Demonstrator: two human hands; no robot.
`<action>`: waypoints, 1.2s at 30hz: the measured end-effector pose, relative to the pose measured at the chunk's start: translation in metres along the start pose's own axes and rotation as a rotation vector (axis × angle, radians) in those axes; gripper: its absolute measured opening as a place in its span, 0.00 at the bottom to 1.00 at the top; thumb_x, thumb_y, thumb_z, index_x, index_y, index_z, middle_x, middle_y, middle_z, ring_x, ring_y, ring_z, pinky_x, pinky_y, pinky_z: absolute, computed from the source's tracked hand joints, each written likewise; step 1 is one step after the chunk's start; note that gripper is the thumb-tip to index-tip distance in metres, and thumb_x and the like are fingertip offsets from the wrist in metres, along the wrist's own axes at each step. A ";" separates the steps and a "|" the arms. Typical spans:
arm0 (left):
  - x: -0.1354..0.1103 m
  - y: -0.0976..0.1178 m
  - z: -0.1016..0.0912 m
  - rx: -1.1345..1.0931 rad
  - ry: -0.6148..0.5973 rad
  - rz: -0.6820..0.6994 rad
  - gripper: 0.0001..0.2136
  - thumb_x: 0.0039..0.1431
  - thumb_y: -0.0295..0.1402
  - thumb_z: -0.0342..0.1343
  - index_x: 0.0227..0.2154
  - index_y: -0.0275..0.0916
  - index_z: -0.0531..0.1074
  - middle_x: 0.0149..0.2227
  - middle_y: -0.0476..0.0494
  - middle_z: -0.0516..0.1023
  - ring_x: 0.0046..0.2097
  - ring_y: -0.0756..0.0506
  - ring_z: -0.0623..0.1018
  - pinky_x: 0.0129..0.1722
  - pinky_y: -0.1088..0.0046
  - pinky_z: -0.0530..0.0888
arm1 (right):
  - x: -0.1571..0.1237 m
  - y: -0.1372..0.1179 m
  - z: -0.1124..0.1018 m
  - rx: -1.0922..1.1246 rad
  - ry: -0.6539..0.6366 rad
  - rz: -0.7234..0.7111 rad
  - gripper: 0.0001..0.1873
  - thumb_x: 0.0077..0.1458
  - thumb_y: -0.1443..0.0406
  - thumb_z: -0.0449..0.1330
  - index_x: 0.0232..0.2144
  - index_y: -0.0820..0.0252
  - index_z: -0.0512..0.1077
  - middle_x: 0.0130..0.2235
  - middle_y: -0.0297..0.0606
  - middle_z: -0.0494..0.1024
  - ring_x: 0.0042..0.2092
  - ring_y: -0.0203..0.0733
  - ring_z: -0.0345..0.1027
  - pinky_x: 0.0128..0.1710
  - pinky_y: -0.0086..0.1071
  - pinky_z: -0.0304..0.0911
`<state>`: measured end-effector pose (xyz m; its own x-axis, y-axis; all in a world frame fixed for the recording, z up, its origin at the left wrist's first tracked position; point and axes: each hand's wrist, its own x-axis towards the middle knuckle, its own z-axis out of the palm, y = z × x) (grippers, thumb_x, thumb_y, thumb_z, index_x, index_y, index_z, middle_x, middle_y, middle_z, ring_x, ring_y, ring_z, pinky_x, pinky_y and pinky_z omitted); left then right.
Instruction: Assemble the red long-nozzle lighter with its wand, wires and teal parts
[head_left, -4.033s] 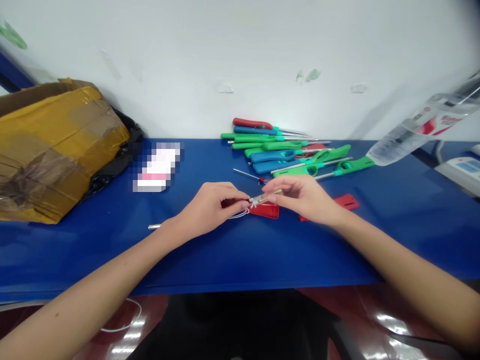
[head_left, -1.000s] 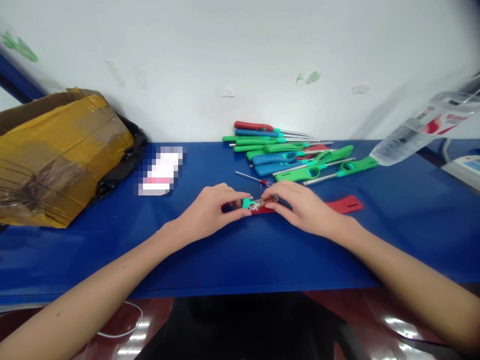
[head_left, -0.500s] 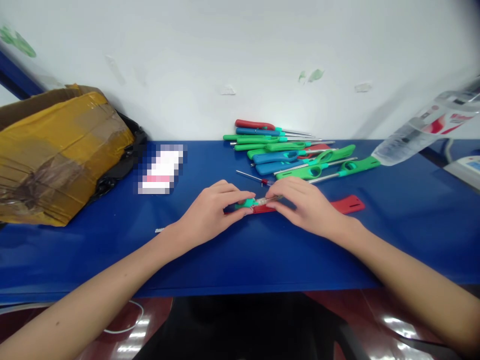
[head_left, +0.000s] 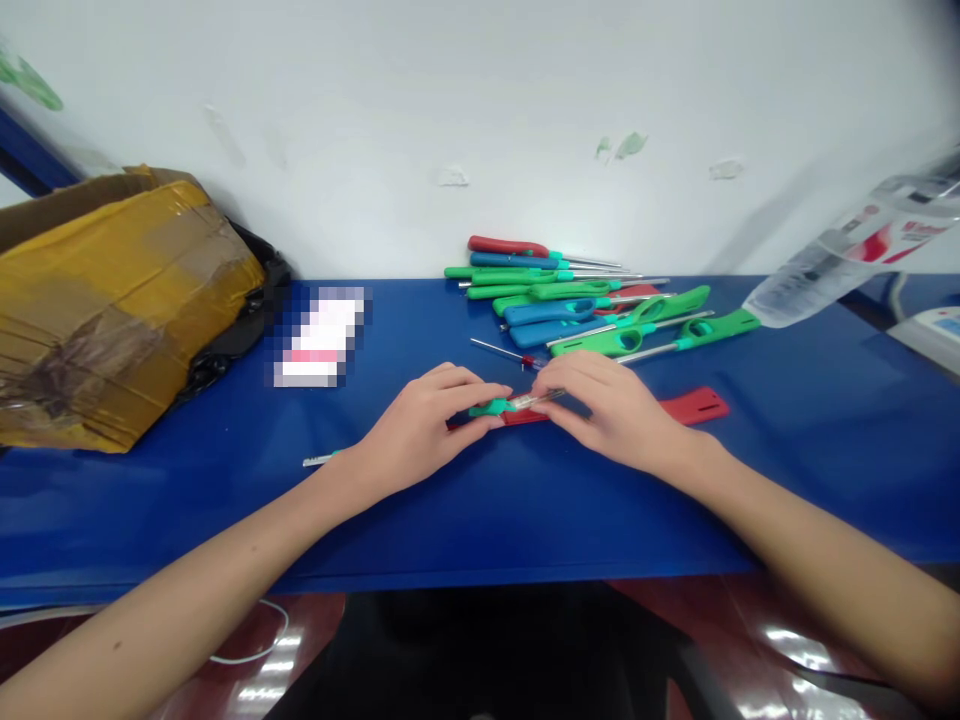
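Observation:
My left hand (head_left: pixel 420 425) and my right hand (head_left: pixel 607 408) meet over a red lighter shell (head_left: pixel 694 407) lying on the blue table (head_left: pixel 487 500). Between the fingertips sits a small lighter insert (head_left: pixel 517 403), teal at its left end, clear and metallic at its right. Left fingers pinch the teal end; right fingers pinch the clear end. A thin metal tube (head_left: pixel 319 459) pokes out left of my left wrist. Most of the red shell is hidden under my hands.
A pile of green, blue and red long-nosed lighters (head_left: pixel 577 300) lies behind my hands by the white wall. A thin red-tipped rod (head_left: pixel 501 351) lies before it. A taped cardboard box (head_left: pixel 112 300) stands at left, a clear plastic bag (head_left: pixel 847 255) at right, a pixelated item (head_left: pixel 319 335) nearby.
My hands dropped from just above the table onto the red shell. A teal piece now shows at the insert's left end. In the last second little has moved.

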<state>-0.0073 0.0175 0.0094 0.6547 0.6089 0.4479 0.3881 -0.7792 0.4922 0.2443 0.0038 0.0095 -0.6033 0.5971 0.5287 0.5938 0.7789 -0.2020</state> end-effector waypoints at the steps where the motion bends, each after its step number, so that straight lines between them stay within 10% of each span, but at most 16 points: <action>1: 0.000 0.000 0.000 -0.009 -0.005 -0.005 0.13 0.65 0.31 0.57 0.52 0.40 0.75 0.43 0.43 0.78 0.45 0.46 0.77 0.45 0.70 0.75 | 0.000 0.000 0.000 0.001 0.000 -0.001 0.03 0.64 0.67 0.56 0.38 0.57 0.70 0.37 0.40 0.79 0.40 0.44 0.72 0.44 0.39 0.66; 36: 0.003 0.006 0.005 -0.067 -0.011 -0.134 0.11 0.66 0.39 0.55 0.43 0.39 0.78 0.40 0.44 0.78 0.41 0.47 0.75 0.42 0.72 0.71 | 0.000 -0.005 0.005 0.045 0.028 0.002 0.02 0.63 0.66 0.58 0.39 0.58 0.71 0.35 0.38 0.79 0.38 0.42 0.70 0.40 0.36 0.67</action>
<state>0.0004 0.0137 0.0102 0.6070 0.7050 0.3667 0.4286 -0.6790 0.5960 0.2380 0.0010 0.0064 -0.5869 0.5931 0.5512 0.5700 0.7861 -0.2391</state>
